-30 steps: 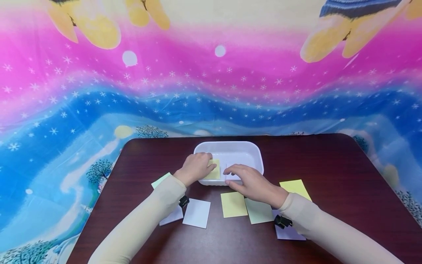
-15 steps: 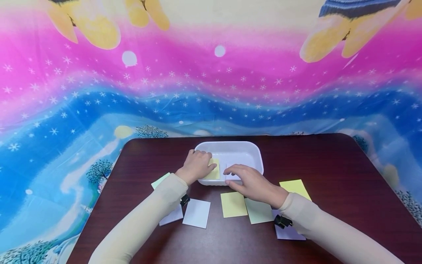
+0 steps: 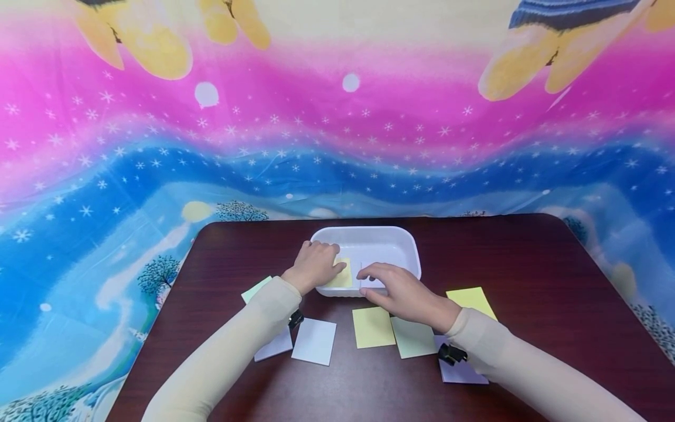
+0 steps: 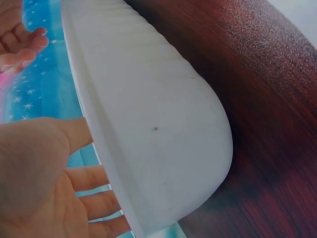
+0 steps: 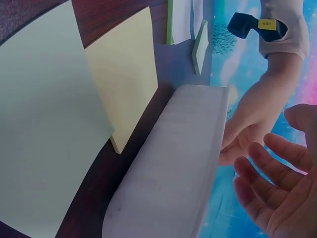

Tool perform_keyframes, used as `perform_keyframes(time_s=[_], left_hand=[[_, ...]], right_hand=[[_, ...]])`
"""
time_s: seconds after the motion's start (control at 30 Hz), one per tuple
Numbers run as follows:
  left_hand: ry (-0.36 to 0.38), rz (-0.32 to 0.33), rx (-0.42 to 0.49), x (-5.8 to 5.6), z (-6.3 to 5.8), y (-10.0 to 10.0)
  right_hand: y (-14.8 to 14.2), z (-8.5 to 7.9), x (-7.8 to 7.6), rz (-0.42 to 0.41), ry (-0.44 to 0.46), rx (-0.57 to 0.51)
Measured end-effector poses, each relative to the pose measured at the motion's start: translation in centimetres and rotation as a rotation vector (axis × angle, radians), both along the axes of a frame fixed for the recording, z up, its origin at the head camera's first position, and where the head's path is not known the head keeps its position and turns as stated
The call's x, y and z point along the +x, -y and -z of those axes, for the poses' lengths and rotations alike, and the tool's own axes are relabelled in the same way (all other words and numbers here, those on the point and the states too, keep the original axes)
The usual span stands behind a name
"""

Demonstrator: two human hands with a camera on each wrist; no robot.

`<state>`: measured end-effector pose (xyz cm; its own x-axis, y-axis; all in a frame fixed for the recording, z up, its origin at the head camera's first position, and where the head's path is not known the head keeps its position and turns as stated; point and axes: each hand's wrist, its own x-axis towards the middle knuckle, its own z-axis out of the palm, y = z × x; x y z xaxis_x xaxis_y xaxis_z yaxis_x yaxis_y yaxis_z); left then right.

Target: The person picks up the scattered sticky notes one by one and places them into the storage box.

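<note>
A white plastic tray (image 3: 369, 231) stands at the back middle of the table. My left hand (image 3: 314, 266) reaches over its left front rim, thumb across a yellow note pad (image 3: 345, 280) inside. In the left wrist view, the fingers (image 4: 89, 178) pass behind the tray wall, so their tips are hidden, and I cannot tell whether they grip the pad. My right hand (image 3: 403, 287) hovers over the front right rim, fingers loosely bent and apart, holding nothing. Below its fingertips, a pale pad (image 3: 356, 273) shows in the tray. The right wrist view shows the right hand (image 5: 277, 183) beside the tray wall.
In front of the tray lie a white pad (image 3: 314, 341), a yellow pad (image 3: 373, 328) and a pale green pad (image 3: 413, 338). A lilac pad (image 3: 461, 373) and a bright yellow pad (image 3: 471, 302) lie by the right sleeve. Another green pad (image 3: 256, 288) is partly under the left forearm.
The yellow pad's far edge has dropped a little, so it lies lower in the tray. My left hand has shifted very slightly; my right hand stays in place.
</note>
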<state>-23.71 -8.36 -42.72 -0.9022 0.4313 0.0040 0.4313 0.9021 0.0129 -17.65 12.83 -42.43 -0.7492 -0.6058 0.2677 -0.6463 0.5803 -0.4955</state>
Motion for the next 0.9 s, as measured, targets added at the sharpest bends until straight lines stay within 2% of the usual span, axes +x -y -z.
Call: perform_keyframes(time_s=[0.4, 0.57, 0.9], left_hand=[[-0.059, 0.003, 0.047, 0.0, -0.4, 0.0], [-0.064, 0.002, 0.092, 0.5, -0.6, -0.2], [-0.073, 0.003, 0.127, 1.6, -1.2, -0.2]], right_hand=[[0.1, -0.1, -0.1, 0.009, 0.006, -0.003], [0.0, 0.0, 0.0, 0.017, 0.008, 0.003], [-0.1, 0.1, 0.0, 0.028, -0.009, 0.009]])
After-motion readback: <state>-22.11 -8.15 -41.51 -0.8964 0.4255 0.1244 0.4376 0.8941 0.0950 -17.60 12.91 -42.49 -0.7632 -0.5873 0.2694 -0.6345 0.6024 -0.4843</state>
